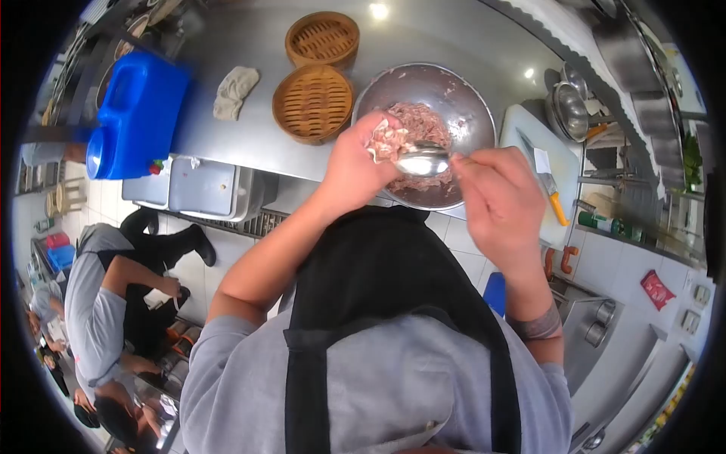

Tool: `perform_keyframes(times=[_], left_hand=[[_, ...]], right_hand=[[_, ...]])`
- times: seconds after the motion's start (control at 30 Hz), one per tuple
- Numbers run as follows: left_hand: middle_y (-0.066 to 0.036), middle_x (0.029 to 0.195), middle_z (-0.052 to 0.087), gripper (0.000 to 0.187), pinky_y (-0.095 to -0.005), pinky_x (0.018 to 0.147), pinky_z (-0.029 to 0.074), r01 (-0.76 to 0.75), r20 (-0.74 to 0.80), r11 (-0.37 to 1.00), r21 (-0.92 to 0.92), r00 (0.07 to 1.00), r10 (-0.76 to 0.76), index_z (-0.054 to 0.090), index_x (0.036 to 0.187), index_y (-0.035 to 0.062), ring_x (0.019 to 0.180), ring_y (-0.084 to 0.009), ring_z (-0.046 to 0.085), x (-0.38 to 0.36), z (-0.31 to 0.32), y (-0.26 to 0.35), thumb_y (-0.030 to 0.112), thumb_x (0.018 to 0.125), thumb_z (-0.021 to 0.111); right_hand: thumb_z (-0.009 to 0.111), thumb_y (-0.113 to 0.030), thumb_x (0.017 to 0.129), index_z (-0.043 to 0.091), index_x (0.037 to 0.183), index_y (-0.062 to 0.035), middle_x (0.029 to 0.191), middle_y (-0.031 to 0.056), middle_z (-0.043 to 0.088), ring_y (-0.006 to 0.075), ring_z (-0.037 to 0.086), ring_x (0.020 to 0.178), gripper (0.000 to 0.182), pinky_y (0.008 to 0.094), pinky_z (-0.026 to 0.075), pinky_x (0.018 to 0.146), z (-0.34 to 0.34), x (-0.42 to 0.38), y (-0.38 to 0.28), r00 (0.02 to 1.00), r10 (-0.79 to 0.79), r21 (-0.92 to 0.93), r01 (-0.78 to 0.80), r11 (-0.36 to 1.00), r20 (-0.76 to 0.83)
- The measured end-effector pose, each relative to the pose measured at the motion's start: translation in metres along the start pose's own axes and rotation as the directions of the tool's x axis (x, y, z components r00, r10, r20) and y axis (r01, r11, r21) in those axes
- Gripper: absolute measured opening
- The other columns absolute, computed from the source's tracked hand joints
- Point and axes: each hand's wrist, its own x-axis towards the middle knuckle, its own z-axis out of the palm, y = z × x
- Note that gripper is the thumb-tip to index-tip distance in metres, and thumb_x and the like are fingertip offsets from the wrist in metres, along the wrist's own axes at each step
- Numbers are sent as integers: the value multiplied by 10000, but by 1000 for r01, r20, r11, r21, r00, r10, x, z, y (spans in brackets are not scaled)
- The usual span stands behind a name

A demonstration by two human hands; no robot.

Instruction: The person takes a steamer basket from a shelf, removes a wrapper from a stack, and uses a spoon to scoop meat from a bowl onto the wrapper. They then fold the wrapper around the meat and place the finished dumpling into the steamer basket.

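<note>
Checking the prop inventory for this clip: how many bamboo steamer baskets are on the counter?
2. One bamboo steamer sits at the far side of the steel counter; the other is nearer, left of the metal bowl. None seems hidden.

Round steel mixing bowl hemmed left by two round bamboo steamer baskets; bare steel tabletop open behind.

The spoon handle is hidden inside the right hand.

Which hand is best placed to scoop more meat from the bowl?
Probably the right hand. It holds the spoon just above the minced meat in the metal bowl. The left hand is full: its fingers cup a filled wrapper.
</note>
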Motion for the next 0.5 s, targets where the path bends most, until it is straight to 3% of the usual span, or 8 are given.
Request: perform_keyframes(times=[0.07, 0.27, 0.37, 0.4, 0.47, 0.5], left_hand=[[-50, 1011, 688, 420, -297, 857, 537, -111, 13, 986, 122, 994, 110, 614, 1137, 47, 938, -105, 640, -1, 8, 3, -33, 777, 815], [-80, 1046, 689, 432, -300, 867, 539, -135, 32, 971, 195, 991, 132, 619, 1145, 48, 978, -123, 657, 3, 7, -1, -72, 754, 756], [-79, 1044, 691, 438, -314, 880, 547, -119, 39, 981, 155, 993, 114, 620, 1141, 41, 981, -142, 667, 2, 9, -2, -72, 740, 756], [-79, 1044, 691, 438, -314, 880, 547, -119, 23, 979, 166, 993, 116, 620, 1141, 41, 981, -142, 667, 2, 9, -5, -72, 740, 756], [-83, 1079, 714, 447, -326, 915, 558, -77, 25, 995, -68, 997, 79, 630, 1155, 33, 1025, -160, 688, 1, 10, -11, -76, 737, 746], [-87, 1126, 737, 429, -338, 932, 571, -120, 41, 993, -1, 992, 120, 651, 1151, 28, 1064, -183, 712, -4, 3, 6, -72, 743, 742]], right_hand=[[745, 88, 741, 775, 969, -27, 928, 84, 692, 277, 634, 777, 258, 374, 531, 672, 3, -1, -1, 999, -25, -15, 24, 1000, -20], [749, 83, 738, 766, 985, -21, 925, 80, 676, 268, 630, 790, 268, 375, 525, 685, -16, 3, -8, 1000, 7, -92, -7, 996, 2], [746, 82, 736, 765, 986, -17, 921, 84, 673, 265, 632, 800, 270, 375, 524, 691, -14, 9, -11, 1000, -19, -71, 18, 997, -19], [752, 80, 780, 770, 997, -9, 932, 98, 686, 275, 634, 799, 235, 376, 524, 705, -10, 12, -12, 1000, -26, -67, 27, 997, 15], [758, 78, 825, 774, 1009, -1, 943, 113, 699, 285, 637, 798, 201, 377, 525, 720, -7, 18, -16, 996, -69, -31, 71, 997, 49], [757, 68, 833, 771, 1010, 2, 946, 121, 695, 298, 640, 810, 190, 390, 527, 744, -15, 20, -21, 995, -74, -81, 80, 994, 73]])
